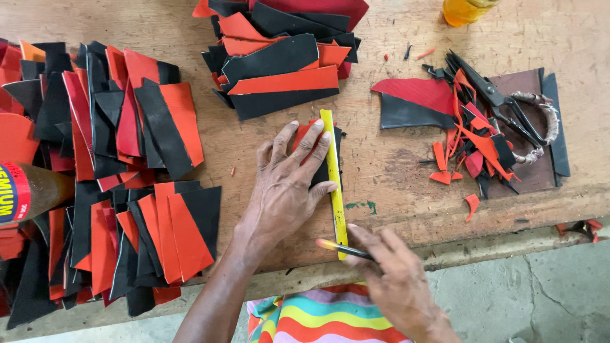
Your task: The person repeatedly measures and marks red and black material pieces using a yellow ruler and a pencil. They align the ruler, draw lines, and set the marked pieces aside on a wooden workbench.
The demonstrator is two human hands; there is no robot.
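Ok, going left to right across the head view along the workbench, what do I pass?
Brown bottle → spread of red and black cut pieces → left hand pressing down → yellow ruler → red and black offcuts → black scissors.

Head view, steeply down, close.
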